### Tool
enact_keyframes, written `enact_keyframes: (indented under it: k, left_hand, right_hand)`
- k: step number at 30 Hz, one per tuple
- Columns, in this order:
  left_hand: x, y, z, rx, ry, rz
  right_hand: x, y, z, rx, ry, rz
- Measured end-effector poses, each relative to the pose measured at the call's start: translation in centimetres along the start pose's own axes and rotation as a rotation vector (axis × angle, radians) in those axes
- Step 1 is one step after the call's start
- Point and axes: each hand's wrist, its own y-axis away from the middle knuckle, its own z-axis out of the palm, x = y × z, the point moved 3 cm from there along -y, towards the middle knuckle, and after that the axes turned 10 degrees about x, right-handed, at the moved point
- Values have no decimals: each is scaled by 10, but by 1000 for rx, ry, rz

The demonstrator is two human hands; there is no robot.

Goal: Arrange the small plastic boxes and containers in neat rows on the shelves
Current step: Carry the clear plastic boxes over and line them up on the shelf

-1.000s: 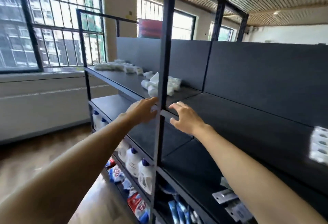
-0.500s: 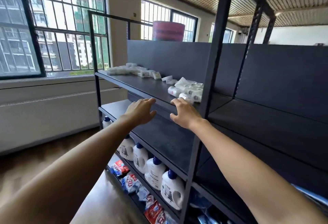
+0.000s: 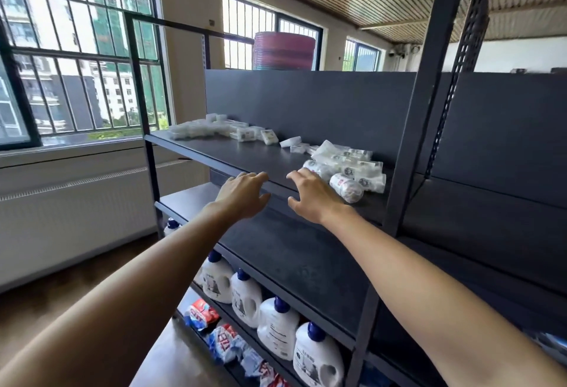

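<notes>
Brought nearer since earlier, the heap of wrapped small containers (image 3: 346,168) on the top shelf (image 3: 245,156) is best taken singly by the empty, loosely spread right hand (image 3: 310,196) and left hand (image 3: 242,194).

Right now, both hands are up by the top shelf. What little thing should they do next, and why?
Probably the right hand should reach a bit further to the heap of wrapped containers just past its fingers and take one. Both hands are empty, the left hand rests at the shelf edge, and that heap lies jumbled, unlike the small boxes at the far end.
</notes>
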Motion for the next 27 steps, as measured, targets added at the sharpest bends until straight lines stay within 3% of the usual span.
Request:
enact_keyframes:
  k: [12, 23, 27]
  left_hand:
    - [-89, -166, 63, -42, -84, 103]
    - [-158, -252, 140, -39, 20, 73]
    - [-176, -286, 178, -128, 134, 74]
  right_hand:
    - [37, -171, 74, 23, 69, 53]
    - [67, -272, 147, -72, 247, 128]
    - [84, -300, 175, -113, 350, 168]
